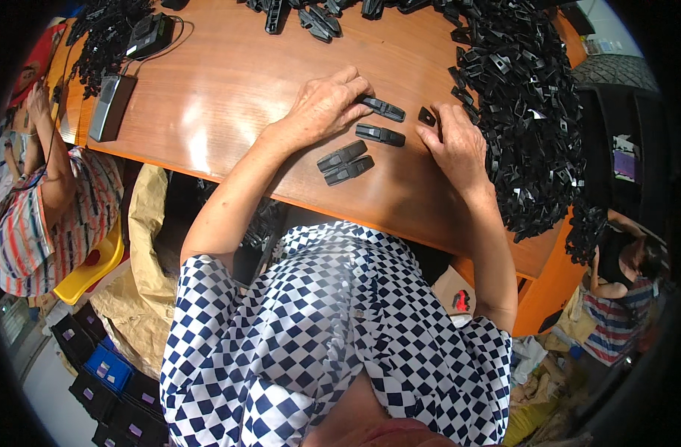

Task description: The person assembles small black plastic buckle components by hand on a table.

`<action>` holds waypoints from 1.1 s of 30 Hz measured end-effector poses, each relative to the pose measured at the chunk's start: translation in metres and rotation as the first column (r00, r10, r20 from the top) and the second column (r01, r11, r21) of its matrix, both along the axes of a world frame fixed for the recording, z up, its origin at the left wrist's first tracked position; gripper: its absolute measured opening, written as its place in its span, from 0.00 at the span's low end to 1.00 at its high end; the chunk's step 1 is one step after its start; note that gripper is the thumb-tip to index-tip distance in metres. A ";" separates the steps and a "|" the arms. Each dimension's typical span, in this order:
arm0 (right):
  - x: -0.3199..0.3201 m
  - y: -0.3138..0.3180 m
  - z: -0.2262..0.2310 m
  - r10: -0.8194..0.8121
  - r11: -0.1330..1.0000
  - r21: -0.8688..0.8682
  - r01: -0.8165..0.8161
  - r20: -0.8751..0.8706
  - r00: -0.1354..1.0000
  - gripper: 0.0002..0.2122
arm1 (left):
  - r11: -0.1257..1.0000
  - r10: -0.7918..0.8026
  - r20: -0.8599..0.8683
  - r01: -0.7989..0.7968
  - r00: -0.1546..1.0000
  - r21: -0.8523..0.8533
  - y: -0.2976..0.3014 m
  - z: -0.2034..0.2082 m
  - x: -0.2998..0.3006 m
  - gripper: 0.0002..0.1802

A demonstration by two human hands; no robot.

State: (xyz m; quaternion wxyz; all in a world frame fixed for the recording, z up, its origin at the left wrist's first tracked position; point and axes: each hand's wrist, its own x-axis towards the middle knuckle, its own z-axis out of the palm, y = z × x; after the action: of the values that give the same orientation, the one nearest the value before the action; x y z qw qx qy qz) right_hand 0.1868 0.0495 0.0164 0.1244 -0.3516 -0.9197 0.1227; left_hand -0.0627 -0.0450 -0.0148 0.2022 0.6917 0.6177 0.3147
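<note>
My left hand (327,106) is closed, its thumb and fingers pinching the left end of an elongated black plastic piece (385,109) at the tabletop. My right hand (458,145) has a small black plastic part (427,116) between thumb and forefinger, a little to the right of that piece. Just below the left hand's piece lies another long black piece (381,135). Closer to me, two more such pieces, an upper one (342,157) and a lower one (349,170), rest side by side, slightly tilted.
A big heap of small black parts (530,127) covers the table's right side; more black pieces (318,22) lie along the far edge. At left stand a grey box-shaped device (112,108) and a black corded device (150,36). People sit at both sides, one in a striped shirt (57,223).
</note>
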 end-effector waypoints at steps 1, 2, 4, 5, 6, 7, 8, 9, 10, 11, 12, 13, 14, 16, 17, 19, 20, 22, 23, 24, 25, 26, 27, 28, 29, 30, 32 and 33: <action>-0.003 0.001 0.002 0.022 1.000 -0.010 -0.022 -0.012 1.000 0.11 | 1.000 0.003 -0.010 -0.003 1.000 -0.004 -0.001 -0.002 -0.001 0.12; -0.006 0.002 0.004 0.044 0.999 -0.020 -0.044 -0.025 0.999 0.10 | 1.000 0.006 -0.019 -0.006 1.000 -0.009 -0.001 -0.003 -0.001 0.12; -0.010 0.004 0.005 0.072 0.997 0.001 -0.072 -0.001 0.997 0.10 | 1.000 0.004 0.007 -0.004 1.000 -0.004 -0.001 -0.003 -0.002 0.12; -0.012 0.005 0.007 0.097 0.995 0.023 -0.097 0.016 0.995 0.10 | 1.000 -0.001 0.025 0.001 1.000 0.003 0.000 -0.003 -0.002 0.12; -0.016 0.004 0.011 0.104 0.994 0.018 -0.104 0.021 0.994 0.10 | 1.000 0.006 0.030 -0.006 1.000 -0.001 0.000 -0.003 -0.003 0.12; -0.022 -0.001 0.021 0.120 0.992 -0.032 -0.119 0.051 0.991 0.10 | 1.000 0.005 0.052 -0.006 0.999 0.010 -0.001 -0.002 -0.002 0.12; -0.027 -0.004 0.028 0.137 0.988 -0.083 -0.130 0.081 0.987 0.10 | 1.000 0.004 0.072 -0.006 0.997 0.022 -0.002 -0.002 -0.003 0.11; -0.030 -0.004 0.030 0.140 0.987 -0.087 -0.133 0.085 0.986 0.10 | 1.000 0.007 0.077 -0.008 0.997 0.019 -0.003 -0.002 -0.003 0.11; -0.033 -0.004 0.031 0.170 0.983 -0.101 -0.154 0.173 0.970 0.10 | 1.000 0.000 0.080 -0.002 0.997 0.028 -0.004 -0.002 -0.003 0.11; -0.035 -0.004 0.032 0.198 0.978 -0.118 -0.173 0.258 0.945 0.10 | 0.999 -0.008 0.082 0.005 0.997 0.038 -0.004 -0.002 -0.003 0.10; -0.037 -0.003 0.035 0.200 0.977 -0.120 -0.174 0.262 0.944 0.10 | 0.999 -0.007 0.086 0.004 0.996 0.037 -0.004 -0.002 -0.003 0.10; -0.038 -0.004 0.039 0.186 0.977 -0.153 -0.147 0.285 0.940 0.10 | 0.999 -0.017 0.082 0.013 0.996 0.048 -0.004 -0.001 -0.003 0.10; -0.039 -0.004 0.040 0.173 0.975 -0.185 -0.119 0.307 0.936 0.10 | 0.998 -0.027 0.077 0.022 0.997 0.059 -0.003 -0.001 -0.003 0.10; -0.041 -0.004 0.035 0.166 0.971 -0.213 -0.106 0.287 0.944 0.10 | 0.998 -0.033 0.067 0.028 0.997 0.064 -0.003 -0.001 -0.003 0.09; -0.043 -0.004 0.031 0.164 0.965 -0.241 -0.100 0.263 0.951 0.10 | 0.997 -0.034 0.053 0.030 0.998 0.068 -0.003 -0.001 -0.004 0.09; -0.049 -0.009 0.016 0.171 0.975 -0.174 -0.136 0.207 0.963 0.10 | 0.996 -0.041 0.041 0.038 0.998 0.078 -0.003 -0.003 -0.004 0.09; -0.049 -0.010 0.012 0.189 0.979 -0.108 -0.174 0.151 0.970 0.10 | 0.996 -0.042 0.030 0.040 0.999 0.083 -0.001 -0.003 -0.003 0.09; -0.048 -0.009 0.011 0.214 0.975 -0.071 -0.208 0.084 0.973 0.10 | 0.998 -0.029 0.034 0.027 0.999 0.064 0.000 0.000 -0.001 0.09; -0.047 -0.007 0.011 0.238 0.971 -0.038 -0.237 0.028 0.971 0.10 | 0.999 -0.018 0.049 0.016 0.999 0.042 0.001 0.001 0.001 0.09; -0.044 -0.004 0.011 0.246 0.967 -0.078 -0.243 0.026 0.969 0.11 | 0.997 -0.012 0.044 0.008 0.999 0.076 0.001 -0.001 0.002 0.09; -0.042 0.003 0.013 0.256 0.964 -0.069 -0.255 0.003 0.967 0.11 | 0.995 -0.011 0.032 0.008 0.999 0.094 0.001 -0.001 0.001 0.09; -0.039 0.011 0.017 0.276 0.960 -0.054 -0.275 0.020 0.961 0.11 | 0.997 -0.027 0.025 0.025 0.999 0.074 -0.001 0.000 -0.001 0.09; -0.033 0.020 0.020 0.286 0.958 -0.038 -0.284 0.047 0.957 0.12 | 0.997 -0.051 0.028 0.049 0.998 0.056 0.000 0.000 -0.004 0.09; -0.027 0.026 0.027 0.192 0.980 0.014 -0.198 0.201 0.961 0.14 | 0.999 -0.044 0.092 0.042 0.995 0.022 -0.002 0.005 -0.008 0.09; -0.023 0.031 0.028 0.119 0.968 0.179 -0.178 0.298 0.947 0.10 | 0.999 -0.035 0.069 0.033 0.997 0.029 -0.002 0.010 -0.015 0.09; -0.012 0.039 0.024 0.049 0.935 0.309 -0.172 0.368 0.929 0.08 | 0.995 0.083 0.009 -0.083 0.997 0.058 0.004 0.013 -0.021 0.09; 0.001 0.049 0.009 -0.047 0.884 0.441 -0.158 0.419 0.907 0.07 | 0.954 0.270 -0.165 -0.241 0.949 0.177 0.019 0.020 -0.041 0.10; 0.004 0.053 0.003 -0.062 0.867 0.469 -0.166 0.433 0.899 0.07 | 0.923 0.351 -0.275 -0.281 0.895 0.264 0.027 0.022 -0.055 0.11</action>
State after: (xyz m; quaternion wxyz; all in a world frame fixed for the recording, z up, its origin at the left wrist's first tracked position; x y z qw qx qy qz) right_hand 0.1909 0.1024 0.0189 -0.0015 -0.3007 -0.9336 -0.1951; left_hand -0.1177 -0.0177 0.0067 -0.0303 0.6409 0.7085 0.2939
